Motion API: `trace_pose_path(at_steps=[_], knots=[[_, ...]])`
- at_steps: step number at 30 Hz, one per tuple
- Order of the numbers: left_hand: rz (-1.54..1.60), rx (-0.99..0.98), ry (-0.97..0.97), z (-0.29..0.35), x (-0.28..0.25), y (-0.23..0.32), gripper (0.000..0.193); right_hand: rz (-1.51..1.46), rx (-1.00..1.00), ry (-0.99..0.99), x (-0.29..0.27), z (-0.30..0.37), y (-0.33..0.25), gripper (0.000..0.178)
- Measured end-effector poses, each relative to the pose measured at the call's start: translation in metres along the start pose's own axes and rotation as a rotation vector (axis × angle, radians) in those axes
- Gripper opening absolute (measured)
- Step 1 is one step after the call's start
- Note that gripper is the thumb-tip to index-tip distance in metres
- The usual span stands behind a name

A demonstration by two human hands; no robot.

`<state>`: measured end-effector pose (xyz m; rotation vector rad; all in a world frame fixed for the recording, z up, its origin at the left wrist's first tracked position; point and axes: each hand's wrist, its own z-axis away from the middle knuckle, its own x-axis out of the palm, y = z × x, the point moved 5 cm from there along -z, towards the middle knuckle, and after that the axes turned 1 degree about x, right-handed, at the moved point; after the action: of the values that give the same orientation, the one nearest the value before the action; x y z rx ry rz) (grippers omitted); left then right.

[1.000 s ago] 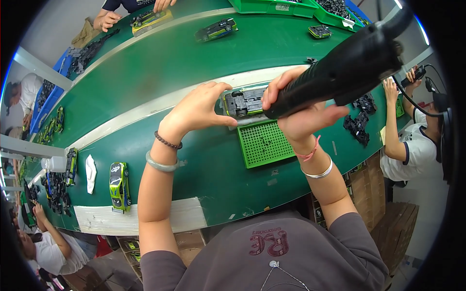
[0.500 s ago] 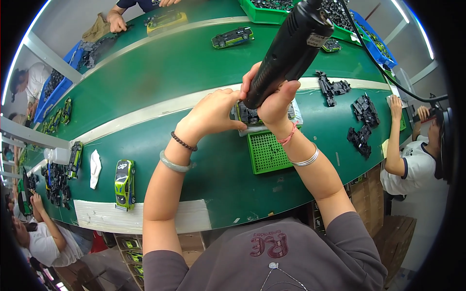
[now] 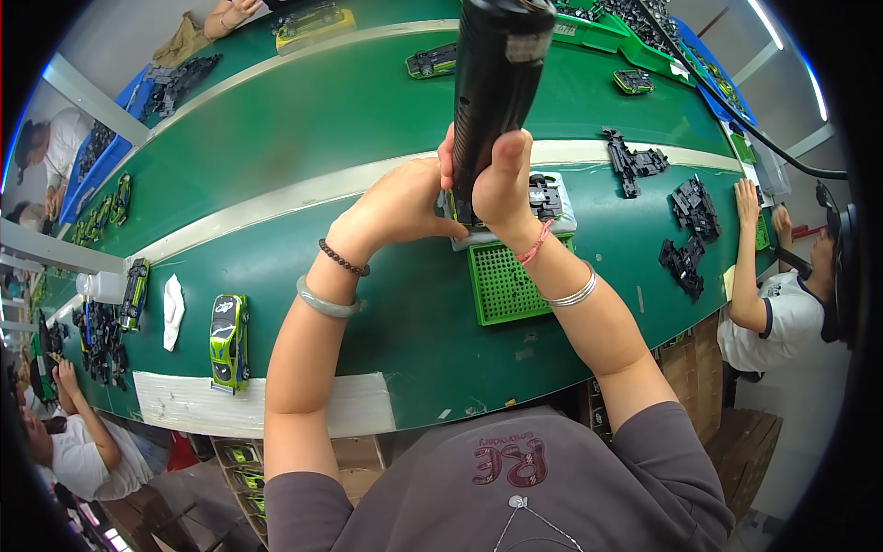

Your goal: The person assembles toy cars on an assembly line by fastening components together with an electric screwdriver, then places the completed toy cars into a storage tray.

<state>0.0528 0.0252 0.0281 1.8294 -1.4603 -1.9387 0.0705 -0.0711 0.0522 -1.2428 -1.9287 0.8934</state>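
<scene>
My right hand is wrapped round a thick black electric screwdriver, which stands nearly upright. Its tip is hidden behind my fingers. Beneath it a toy car lies underside up on a pale pad; its black base shows to the right of my hand. My left hand holds the car's left end between thumb and fingers, with some fingertips out of sight behind the tool. Just in front of the pad is a green perforated tray, partly covered by my right wrist.
Black chassis parts lie to the right. A green toy car and a white cloth are at the left. Beyond the pale strip, an upturned car lies near green bins. Co-workers sit at both sides; a cord hangs at upper right.
The screwdriver has moved left along the toy car and stands more upright, uncovering more of the car's right part. My left hand keeps its hold. A co-worker's hand at the far side has lifted.
</scene>
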Motion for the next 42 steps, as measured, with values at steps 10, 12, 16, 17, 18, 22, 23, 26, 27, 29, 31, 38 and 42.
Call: trace_pose_path(at_steps=[10,12,16,17,18,22,23,26,27,29,31,38,42], knots=[[-0.061,0.06,-0.016,-0.003,0.0,-0.002,0.051,-0.15,0.073,0.037,-0.01,-0.004,0.01,0.075],[0.096,0.1,0.094,-0.002,0.001,-0.005,0.05,-0.343,0.045,0.069,-0.028,-0.002,0.008,0.082],[0.381,0.057,0.174,-0.007,-0.021,0.003,0.052,-0.34,-0.006,0.174,-0.068,0.004,-0.058,0.093],[0.252,0.096,0.167,-0.004,-0.018,0.011,0.058,-0.342,-0.014,0.18,-0.069,0.004,-0.054,0.093],[0.316,-0.007,0.07,-0.008,-0.006,0.019,0.069,-0.352,-0.014,0.228,-0.078,0.007,-0.046,0.093],[0.081,0.095,0.032,-0.009,0.021,0.015,0.08,-0.379,0.025,0.311,-0.085,0.009,-0.041,0.093],[-0.032,0.088,0.06,-0.008,0.019,0.01,0.078,-0.317,-0.019,0.307,-0.09,0.008,-0.049,0.093],[-0.11,0.047,0.039,-0.003,0.014,-0.001,0.072,-0.111,-0.063,0.271,-0.114,0.016,-0.067,0.094],[-0.084,0.012,0.006,-0.005,0.011,-0.006,0.067,-0.017,-0.067,0.282,-0.125,0.023,-0.067,0.094],[-0.028,0.009,0.025,-0.008,0.006,-0.004,0.063,0.09,-0.038,0.265,-0.151,0.041,-0.057,0.093],[0.126,0.013,0.085,-0.009,-0.004,-0.001,0.055,0.122,-0.017,0.269,-0.173,0.062,-0.043,0.092],[0.56,-0.095,0.367,0.034,-0.121,-0.019,0.052,0.118,0.036,0.321,-0.185,0.08,-0.031,0.086],[0.247,-0.361,0.341,0.04,-0.168,-0.045,0.055,0.158,0.038,0.333,-0.182,0.076,-0.035,0.083]])
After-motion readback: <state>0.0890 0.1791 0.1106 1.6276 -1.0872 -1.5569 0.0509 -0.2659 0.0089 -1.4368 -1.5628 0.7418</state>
